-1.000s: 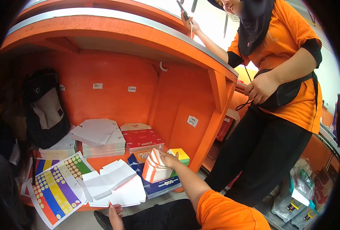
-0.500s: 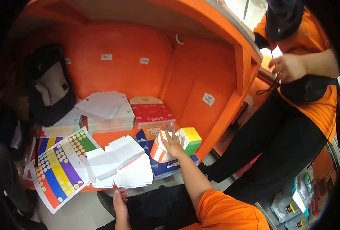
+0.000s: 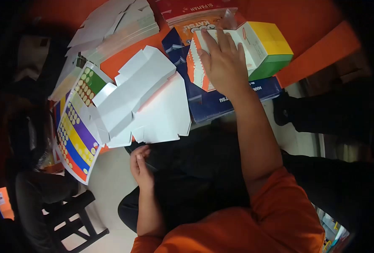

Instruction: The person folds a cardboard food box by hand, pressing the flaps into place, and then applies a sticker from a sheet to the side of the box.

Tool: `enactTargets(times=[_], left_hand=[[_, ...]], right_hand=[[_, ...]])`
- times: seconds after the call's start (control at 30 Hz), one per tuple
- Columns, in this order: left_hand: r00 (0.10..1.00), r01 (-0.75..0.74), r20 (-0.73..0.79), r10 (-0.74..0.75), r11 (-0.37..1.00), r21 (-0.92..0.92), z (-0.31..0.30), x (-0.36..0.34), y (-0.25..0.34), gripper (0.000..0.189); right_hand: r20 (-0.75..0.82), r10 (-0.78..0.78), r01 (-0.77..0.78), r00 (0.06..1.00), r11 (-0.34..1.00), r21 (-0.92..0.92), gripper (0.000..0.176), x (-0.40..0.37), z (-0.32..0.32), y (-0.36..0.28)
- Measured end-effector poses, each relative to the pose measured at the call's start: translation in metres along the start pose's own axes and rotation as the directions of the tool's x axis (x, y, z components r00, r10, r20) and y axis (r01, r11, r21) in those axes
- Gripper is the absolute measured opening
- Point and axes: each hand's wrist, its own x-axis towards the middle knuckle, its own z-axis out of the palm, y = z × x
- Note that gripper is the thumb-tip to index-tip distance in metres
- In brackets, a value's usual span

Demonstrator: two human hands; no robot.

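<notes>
My right hand point(image 3: 227, 63) rests on a carton of white, orange, yellow and green point(image 3: 269, 44), its fingers spread over the top. Beneath that carton lie flat blue cartons point(image 3: 212, 107) with KATSU lettering. Loosely bent and holding nothing, my left hand point(image 3: 141, 166) hovers over my lap, just below a partly folded white carton blank point(image 3: 136, 90). This blank lies on other white blanks point(image 3: 166, 114) at the shelf's front edge. Left of them, a sheet with coloured stripes and yellow dots point(image 3: 79, 130) hangs over the edge.
Stacked white blanks point(image 3: 124, 31) stand at the back, beside a red carton stack point(image 3: 195, 10). A dark backpack point(image 3: 31, 59) is at the left. A black stool point(image 3: 75, 223) stands on the floor near someone's leg point(image 3: 48, 189). Another person's dark trouser leg point(image 3: 330, 118) is at the right.
My view has tilted down and come closer to the shelf, so the co-worker's upper body is out of sight. My right hand is still on the carton; my left fingers are more bent.
</notes>
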Motion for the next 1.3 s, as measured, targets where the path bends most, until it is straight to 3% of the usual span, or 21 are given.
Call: enactTargets(times=[0.03, 0.07, 0.1, 0.13, 0.17, 0.23, 0.33, 0.5, 0.63, 0.67, 0.7, 0.8, 0.93, 0.97, 1.03, 1.07, 1.13, 1.2, 1.23, 1.27, 1.3], left_hand=[[1.000, -0.006, 0.003, 0.006, 0.999, 0.033, 0.000, 0.005, -0.002, 0.034], [0.968, -0.210, -0.097, 0.231, 0.959, 0.188, -0.001, 0.010, -0.004, 0.029], [0.869, -0.390, -0.165, 0.468, 0.850, 0.355, -0.002, 0.015, -0.009, 0.024], [0.824, -0.407, -0.185, 0.535, 0.787, 0.463, 0.000, 0.018, -0.009, 0.020], [0.817, -0.398, -0.110, 0.566, 0.693, 0.601, 0.002, 0.018, -0.004, 0.026], [0.877, -0.373, 0.058, 0.477, 0.600, 0.708, 0.009, 0.020, -0.007, 0.039], [0.907, -0.340, 0.149, 0.394, 0.477, 0.810, 0.019, 0.015, -0.007, 0.050], [0.893, -0.349, 0.131, 0.431, 0.479, 0.805, 0.010, -0.001, -0.006, 0.056], [0.890, -0.385, 0.092, 0.447, 0.628, 0.676, 0.001, -0.013, -0.015, 0.056], [0.880, -0.398, 0.081, 0.469, 0.632, 0.664, 0.001, -0.014, -0.014, 0.054], [0.868, -0.411, 0.068, 0.491, 0.636, 0.653, -0.001, -0.015, -0.012, 0.053], [0.855, -0.414, 0.020, 0.518, 0.660, 0.627, -0.004, -0.015, -0.003, 0.052], [0.850, -0.414, -0.042, 0.525, 0.715, 0.563, -0.012, -0.009, 0.001, 0.051], [0.842, -0.420, -0.061, 0.536, 0.723, 0.549, -0.015, -0.005, 0.003, 0.051], [0.848, -0.436, -0.079, 0.525, 0.774, 0.459, -0.021, -0.005, 0.012, 0.050], [0.838, -0.449, -0.086, 0.539, 0.771, 0.452, -0.024, -0.005, 0.017, 0.049], [0.838, -0.470, -0.095, 0.537, 0.799, 0.376, -0.030, 0.002, 0.020, 0.048], [0.837, -0.497, -0.098, 0.539, 0.822, 0.276, -0.029, 0.004, 0.021, 0.045], [0.830, -0.513, -0.113, 0.546, 0.827, 0.229, -0.029, 0.004, 0.026, 0.044], [0.827, -0.524, -0.116, 0.550, 0.830, 0.192, -0.028, 0.001, 0.033, 0.044], [0.827, -0.522, -0.140, 0.544, 0.836, 0.167, -0.029, -0.003, 0.037, 0.044]], right_hand=[[-0.029, -0.040, 0.041, 0.999, 0.999, 0.030, 0.048, 0.000, 0.002, 0.000], [-0.064, -0.080, 0.083, 0.995, 0.995, 0.056, 0.049, 0.000, 0.002, 0.001], [-0.084, -0.067, 0.074, 0.994, 0.994, 0.085, 0.049, -0.001, 0.005, 0.002], [-0.086, -0.075, 0.081, 0.993, 0.994, 0.071, 0.052, -0.003, 0.005, 0.002], [-0.093, -0.086, 0.091, 0.992, 0.994, 0.052, 0.055, -0.005, 0.003, 0.000], [-0.073, -0.086, 0.091, 0.994, 0.993, 0.078, 0.061, -0.004, 0.001, 0.000], [-0.021, -0.080, 0.081, 0.997, 0.996, 0.043, 0.067, -0.008, 0.009, 0.000], [-0.155, -0.073, 0.086, 0.985, 0.993, 0.079, 0.063, -0.017, -0.004, -0.008], [-0.273, -0.266, 0.282, 0.925, 0.959, 0.020, 0.039, -0.041, -0.028, -0.044], [-0.297, -0.343, 0.338, 0.891, 0.939, -0.071, 0.028, -0.046, -0.022, -0.060], [-0.327, -0.392, 0.455, 0.860, 0.879, 0.142, 0.024, -0.053, -0.021, -0.075], [-0.125, -0.640, 0.651, 0.758, 0.735, 0.186, 0.028, -0.055, -0.003, -0.109], [0.231, -0.768, 0.782, 0.598, 0.622, 0.044, 0.031, -0.046, 0.056, -0.107], [0.231, -0.777, 0.795, 0.585, 0.606, 0.024, 0.031, -0.038, 0.055, -0.114], [0.674, -0.568, 0.743, 0.473, 0.668, 0.041, 0.030, -0.028, 0.055, -0.120], [0.586, -0.648, 0.777, 0.486, 0.628, 0.049, 0.027, -0.027, 0.060, -0.119], [0.557, -0.598, 0.684, 0.576, 0.725, 0.072, 0.025, -0.028, 0.056, -0.126], [0.695, -0.478, 0.687, 0.537, 0.726, -0.030, 0.024, -0.023, 0.055, -0.137], [0.656, -0.496, 0.671, 0.569, 0.741, -0.021, 0.020, -0.026, 0.031, -0.149], [0.627, -0.594, 0.769, 0.505, 0.639, -0.013, 0.017, -0.023, 0.048, -0.144], [0.567, -0.635, 0.771, 0.525, 0.637, 0.000, 0.015, -0.024, 0.040, -0.151]])
